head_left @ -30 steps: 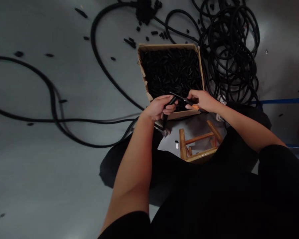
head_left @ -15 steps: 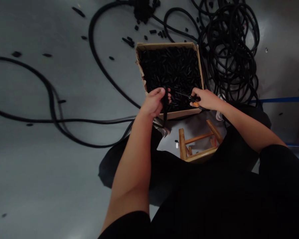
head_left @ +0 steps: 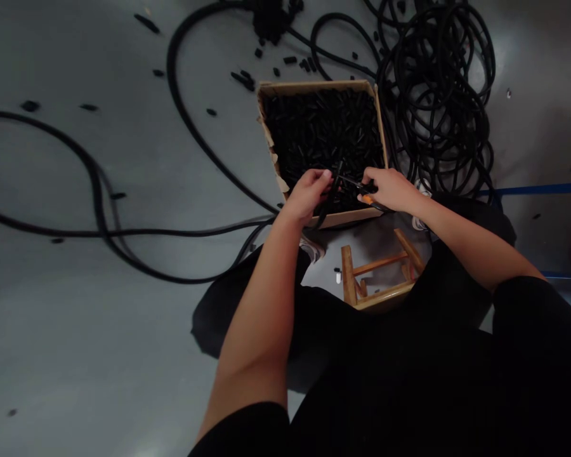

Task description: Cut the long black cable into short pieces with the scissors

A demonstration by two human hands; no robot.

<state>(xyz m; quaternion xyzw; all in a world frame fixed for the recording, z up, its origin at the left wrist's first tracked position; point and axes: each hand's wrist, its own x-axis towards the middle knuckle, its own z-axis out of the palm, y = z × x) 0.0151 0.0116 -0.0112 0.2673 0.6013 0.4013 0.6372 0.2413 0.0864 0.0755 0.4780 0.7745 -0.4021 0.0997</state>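
My left hand (head_left: 309,193) is closed around a black rubber hose (head_left: 334,190), whose end points up over a cardboard box (head_left: 335,220). My right hand (head_left: 390,189) grips a pair of scissors (head_left: 368,198) with black and orange handles. The blades point left and meet the hose beside my left fingertips. Under both hands, the box holds a heap of short black cut pieces (head_left: 326,130). From my left hand the hose trails down over the box's near edge and off to the left across the floor.
A tangled pile of black hose (head_left: 442,95) lies right of the box. Long loops of hose (head_left: 95,184) cross the grey floor at left. Loose black pieces (head_left: 290,60) are scattered beyond the box. A wooden stool (head_left: 375,261) stands between my legs.
My left hand has moved right with the hose, toward the scissors. The hose now lies at the blades, while my right hand has barely shifted.
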